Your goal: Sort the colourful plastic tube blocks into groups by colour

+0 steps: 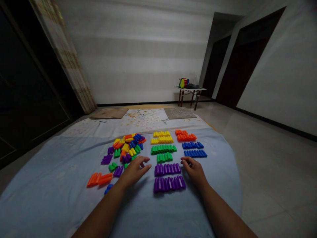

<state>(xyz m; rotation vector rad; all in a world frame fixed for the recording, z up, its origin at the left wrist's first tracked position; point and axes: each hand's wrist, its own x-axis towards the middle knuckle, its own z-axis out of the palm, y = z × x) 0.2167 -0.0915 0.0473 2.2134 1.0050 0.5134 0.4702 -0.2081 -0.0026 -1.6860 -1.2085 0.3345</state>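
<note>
My left hand (136,170) is held over the cloth with thumb and fingers apart and nothing between them, just left of the green and purple rows. My right hand (194,170) is at the right end of the upper purple row (167,169), its fingers curled towards the thumb; whether it holds something small is unclear. A second purple row (169,184) lies nearer. Beyond are green rows (163,149), yellow rows (162,140), orange pieces (185,136) and blue rows (195,153). A mixed pile of coloured pieces (128,147) lies left, beyond my left hand.
Orange pieces (99,179) and a partly hidden blue piece (109,188) lie at the left. The table has a light blue cloth (61,178), with two brown mats (110,113) at its far end. A small side table (190,89) holds a colourful bag (183,83).
</note>
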